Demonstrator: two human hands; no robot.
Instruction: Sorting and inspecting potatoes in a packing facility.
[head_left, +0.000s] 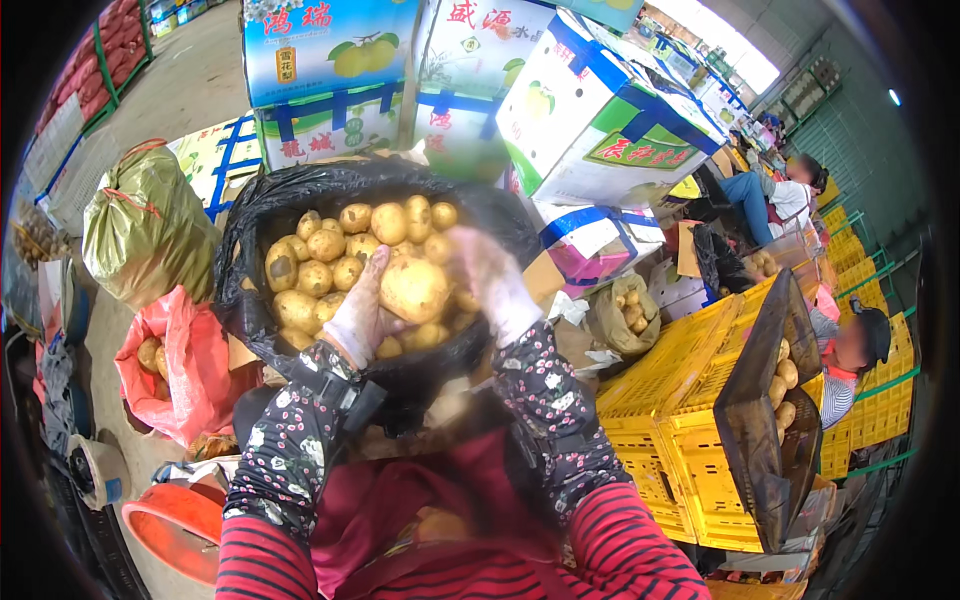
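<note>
My left hand (366, 309), in a pale glove, holds a large yellow potato (415, 289) between thumb and fingers. This potato is above a container lined with black plastic (247, 255) in front of me. Many potatoes (326, 245) fill the liner, some with dark soil patches. My right hand (491, 274), gloved as well, is over the liner's right side, just right of the held potato. Motion blurs its fingers, so its grip cannot be made out.
Printed fruit cartons (330, 67) stack behind the liner, one carton (600, 112) tilted. At left are a tied green sack (146, 225), a red bag (180, 375) and an orange basin (176, 529). Yellow crates (667, 420) stand right; two people sit beyond.
</note>
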